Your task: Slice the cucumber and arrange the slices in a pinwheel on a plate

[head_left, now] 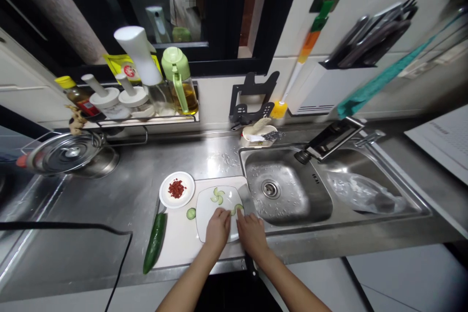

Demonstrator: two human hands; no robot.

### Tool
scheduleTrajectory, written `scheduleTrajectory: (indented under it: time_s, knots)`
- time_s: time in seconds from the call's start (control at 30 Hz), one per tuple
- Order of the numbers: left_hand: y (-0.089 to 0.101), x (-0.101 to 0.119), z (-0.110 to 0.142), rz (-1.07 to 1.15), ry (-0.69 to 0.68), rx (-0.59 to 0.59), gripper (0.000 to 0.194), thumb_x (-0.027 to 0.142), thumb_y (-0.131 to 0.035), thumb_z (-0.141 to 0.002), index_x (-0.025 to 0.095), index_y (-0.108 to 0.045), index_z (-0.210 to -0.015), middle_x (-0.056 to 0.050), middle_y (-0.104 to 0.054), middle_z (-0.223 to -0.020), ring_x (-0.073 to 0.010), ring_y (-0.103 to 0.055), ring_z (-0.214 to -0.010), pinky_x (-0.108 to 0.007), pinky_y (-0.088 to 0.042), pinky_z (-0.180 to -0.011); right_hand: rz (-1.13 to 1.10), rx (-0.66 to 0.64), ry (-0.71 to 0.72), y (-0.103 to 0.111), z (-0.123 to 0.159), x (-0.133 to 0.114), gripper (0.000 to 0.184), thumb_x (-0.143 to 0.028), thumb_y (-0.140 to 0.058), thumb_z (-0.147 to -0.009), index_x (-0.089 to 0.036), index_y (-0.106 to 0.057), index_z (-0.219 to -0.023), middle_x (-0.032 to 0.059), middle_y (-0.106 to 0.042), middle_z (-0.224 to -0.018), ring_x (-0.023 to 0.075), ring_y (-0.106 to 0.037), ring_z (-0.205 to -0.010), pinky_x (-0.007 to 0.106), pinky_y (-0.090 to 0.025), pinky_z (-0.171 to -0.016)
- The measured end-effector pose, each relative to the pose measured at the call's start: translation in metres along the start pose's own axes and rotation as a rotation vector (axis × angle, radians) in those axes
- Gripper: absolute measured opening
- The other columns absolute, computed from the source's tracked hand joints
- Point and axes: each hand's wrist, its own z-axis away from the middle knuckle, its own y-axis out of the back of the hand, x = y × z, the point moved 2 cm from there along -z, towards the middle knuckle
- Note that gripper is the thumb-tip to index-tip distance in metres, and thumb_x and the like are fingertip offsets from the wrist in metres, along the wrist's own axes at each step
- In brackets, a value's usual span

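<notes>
A white square plate point(204, 204) lies on a pale cutting board point(175, 246). On its far part, thin cucumber slices point(217, 196) form a small curved fan. At the plate's right side, my right hand point(252, 235) has its fingertips on a cucumber slice point(238, 206). My left hand point(218, 229) is closed over the plate's near middle, close to that slice; what its fingers hold is hidden. A round cucumber piece point(191, 213) sits just left of the plate. The whole cucumber point(155, 243) rests along the board's left edge. A black knife handle point(251, 267) shows beneath my right wrist.
A white dish point(164, 200) of chopped red bits stands at the board's far left corner. To the right is a steel sink point(292, 165). A lidded pot point(93, 163) and a shelf of bottles point(185, 95) are at the back left. A black cable point(73, 225) crosses the counter.
</notes>
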Motion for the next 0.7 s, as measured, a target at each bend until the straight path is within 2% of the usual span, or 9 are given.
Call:
scheduleTrajectory:
  time_s: [0.1,0.17,0.27,0.37,0.5,0.7]
  knots:
    - [0.017,-0.004,0.007,0.035,-0.008,0.104,0.027,0.019,-0.042,-0.086,0.019,-0.066,-0.099,-0.007,-0.062,-0.094,-0.0160,-0.061,-0.085,-0.030,-0.049,-0.081,-0.020,0.026,0.012,0.002,0.003,-0.001,0.036,-0.023,-0.037,-0.094,-0.018,-0.050,-0.127,0.0105,-0.068,-0.092,0.0255,-0.055,-0.097,0.035,-0.032,-0.075]
    - [0.035,-0.014,0.014,0.030,0.022,0.196,0.026,0.021,-0.043,-0.086,0.018,-0.066,-0.099,-0.008,-0.062,-0.095,-0.0172,-0.061,-0.086,-0.032,-0.049,-0.081,-0.042,0.044,0.018,0.002,0.006,-0.001,0.034,-0.023,-0.037,-0.094,-0.020,-0.053,-0.124,0.0092,-0.068,-0.091,0.0255,-0.055,-0.097,0.036,-0.032,-0.076]
    - [0.063,-0.040,0.026,-0.041,0.152,0.318,0.027,0.028,-0.045,-0.085,0.017,-0.065,-0.100,-0.009,-0.063,-0.095,-0.0197,-0.060,-0.083,-0.035,-0.048,-0.080,-0.080,0.062,0.027,-0.001,0.009,-0.003,0.034,-0.024,-0.035,-0.095,-0.021,-0.056,-0.121,0.0076,-0.068,-0.090,0.0251,-0.054,-0.096,0.036,-0.031,-0.077]
    - [0.081,-0.067,0.034,-0.095,0.288,0.358,0.033,0.035,-0.046,-0.084,0.015,-0.063,-0.103,-0.010,-0.063,-0.094,-0.0202,-0.060,-0.075,-0.036,-0.048,-0.076,-0.099,0.068,0.037,-0.004,0.011,-0.007,0.033,-0.025,-0.035,-0.095,-0.021,-0.058,-0.117,0.0071,-0.068,-0.090,0.0252,-0.054,-0.096,0.036,-0.030,-0.078]
    - [0.084,-0.084,0.035,-0.177,0.350,0.335,0.041,0.040,-0.046,-0.083,0.013,-0.063,-0.109,-0.012,-0.064,-0.095,-0.0240,-0.060,-0.083,-0.037,-0.047,-0.079,-0.113,0.059,0.058,-0.005,0.013,-0.013,0.030,-0.024,-0.037,-0.094,-0.021,-0.060,-0.112,0.0066,-0.068,-0.091,0.0251,-0.053,-0.097,0.035,-0.030,-0.076]
    - [0.079,-0.087,0.031,-0.182,0.380,0.309,0.040,0.039,-0.045,-0.083,0.013,-0.065,-0.107,-0.013,-0.065,-0.096,-0.0240,-0.061,-0.085,-0.036,-0.046,-0.081,-0.120,0.064,0.076,-0.006,0.017,-0.020,0.028,-0.022,-0.040,-0.093,-0.020,-0.060,-0.112,0.0071,-0.068,-0.090,0.0253,-0.053,-0.098,0.036,-0.030,-0.077]
